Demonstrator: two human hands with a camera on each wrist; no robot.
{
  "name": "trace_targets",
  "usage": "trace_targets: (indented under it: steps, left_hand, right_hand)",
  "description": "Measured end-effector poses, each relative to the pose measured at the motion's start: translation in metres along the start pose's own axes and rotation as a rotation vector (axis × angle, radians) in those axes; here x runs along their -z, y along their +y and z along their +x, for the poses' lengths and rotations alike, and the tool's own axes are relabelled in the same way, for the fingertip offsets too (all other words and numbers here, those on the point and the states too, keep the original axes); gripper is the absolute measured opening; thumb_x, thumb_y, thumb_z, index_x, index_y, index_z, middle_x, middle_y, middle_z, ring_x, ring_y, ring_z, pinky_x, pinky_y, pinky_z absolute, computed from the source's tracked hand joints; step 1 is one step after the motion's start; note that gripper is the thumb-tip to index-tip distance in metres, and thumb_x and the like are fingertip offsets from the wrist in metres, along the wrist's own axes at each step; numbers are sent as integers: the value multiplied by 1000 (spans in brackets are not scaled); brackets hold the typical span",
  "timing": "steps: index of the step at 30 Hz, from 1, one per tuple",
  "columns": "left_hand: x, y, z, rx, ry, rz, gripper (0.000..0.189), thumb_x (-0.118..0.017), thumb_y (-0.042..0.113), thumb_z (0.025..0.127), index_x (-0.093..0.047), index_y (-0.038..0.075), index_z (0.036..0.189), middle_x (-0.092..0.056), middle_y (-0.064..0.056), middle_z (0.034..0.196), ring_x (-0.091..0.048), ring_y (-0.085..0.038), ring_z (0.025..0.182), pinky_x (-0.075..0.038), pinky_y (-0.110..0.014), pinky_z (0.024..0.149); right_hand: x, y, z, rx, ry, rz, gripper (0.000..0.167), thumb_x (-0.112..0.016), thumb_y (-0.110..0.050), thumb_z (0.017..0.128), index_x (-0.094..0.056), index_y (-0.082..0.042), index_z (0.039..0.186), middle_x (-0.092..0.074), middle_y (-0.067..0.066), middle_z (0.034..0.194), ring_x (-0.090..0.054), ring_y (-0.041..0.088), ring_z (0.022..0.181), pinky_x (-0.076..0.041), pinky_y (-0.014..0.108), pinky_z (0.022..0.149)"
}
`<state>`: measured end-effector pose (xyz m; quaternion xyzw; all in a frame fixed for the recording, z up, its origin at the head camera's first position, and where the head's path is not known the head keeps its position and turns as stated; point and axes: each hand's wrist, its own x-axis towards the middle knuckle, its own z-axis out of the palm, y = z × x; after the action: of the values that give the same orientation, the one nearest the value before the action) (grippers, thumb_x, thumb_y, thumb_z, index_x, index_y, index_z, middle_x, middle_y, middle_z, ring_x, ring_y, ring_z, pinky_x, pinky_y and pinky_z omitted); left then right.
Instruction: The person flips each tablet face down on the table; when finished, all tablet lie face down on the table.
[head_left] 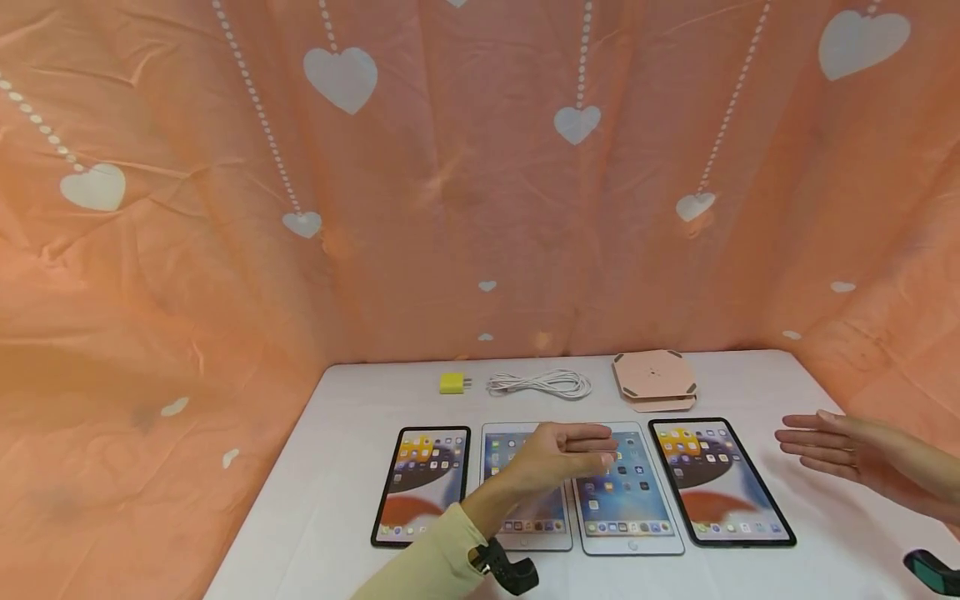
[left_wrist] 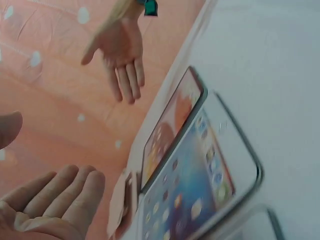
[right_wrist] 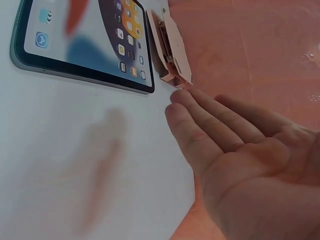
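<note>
Four tablets in one row on the white desk [head_left: 315,492], all flat, all with screens facing up and filled with app icons. From left to right: a left black-edged tablet [head_left: 423,483], a left white tablet [head_left: 536,518], a right white tablet [head_left: 633,492] and, slightly turned, a right black-edged tablet [head_left: 720,479].

Left hand [head_left: 562,457]: hovers above the two white tablets, hides part of both screens and holds nothing. Fingers nearly straight, side by side, pointing right — thumb apart from them in the left wrist view.

Right hand [head_left: 847,446]: hangs in the air to the right of the right black-edged tablet, apart from it, and also holds nothing. Fingers long and straight, pointing left, palm turned toward the tablets.

Behind the row, along the back of the desk: a yellow plug [head_left: 452,383] with prongs to the right, then a bundled white cable [head_left: 551,382], then a folded pink stand [head_left: 655,375] near the right black-edged tablet.

Around the left forearm, a pale sleeve [head_left: 427,550] and a dark wristband [head_left: 510,571]. Behind everything, orange cloth [head_left: 450,208] — printed with white hearts [head_left: 341,79] and dotted strings.
</note>
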<state>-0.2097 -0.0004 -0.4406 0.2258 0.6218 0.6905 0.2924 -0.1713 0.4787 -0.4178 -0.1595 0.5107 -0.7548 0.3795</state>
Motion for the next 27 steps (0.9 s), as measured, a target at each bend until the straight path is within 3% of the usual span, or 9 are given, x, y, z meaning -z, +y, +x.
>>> trace_targets:
  steps: [5, 9, 16, 21, 27]
  left_hand:
    - [-23, -11, 18, 82, 44, -152, 47, -73, 5, 102, -63, -5, 147, -70, -23, 144, -72, -37, 131, -61, -42, 108]
    - [-38, -18, 30, 132, 78, -193, 47, -74, 5, 101, -64, -8, 145, -74, -20, 135, -74, -38, 127, -63, -41, 106]
    - [-62, -23, 53, 228, 186, -223, 38, -78, 5, 98, -72, -6, 134, -79, -13, 120, -77, -34, 119, -66, -38, 99]
    - [-73, -24, 67, 305, 271, -226, 23, -82, 9, 97, -79, 1, 118, -79, -12, 116, -80, -28, 108, -68, -39, 95]
    - [-75, -29, 77, 348, 254, -261, 34, -78, 17, 100, -72, -4, 126, -75, -20, 118, -79, -30, 99, -66, -47, 99]
  right_hand:
    - [7, 3, 4, -122, 160, -59, 61, -14, -32, 122, -73, -32, 138, -72, -10, 143, -70, 9, 132, -58, 28, 112]
    - [9, 7, 7, -159, 209, -101, 58, -18, -33, 122, -74, -29, 138, -72, -11, 140, -72, 9, 128, -59, 29, 110]
    - [8, 10, 16, -193, 302, -176, 56, -28, -33, 122, -58, 1, 154, -71, 0, 143, -73, 14, 125, -61, 34, 108]
    - [10, 12, 20, -234, 360, -193, 62, -31, -37, 122, -46, 12, 157, -70, 10, 144, -74, 19, 125, -61, 42, 110]
    - [13, 18, 25, -290, 435, -305, 73, -33, -42, 121, -34, 21, 158, -69, 19, 146, -73, 20, 125, -62, 42, 108]
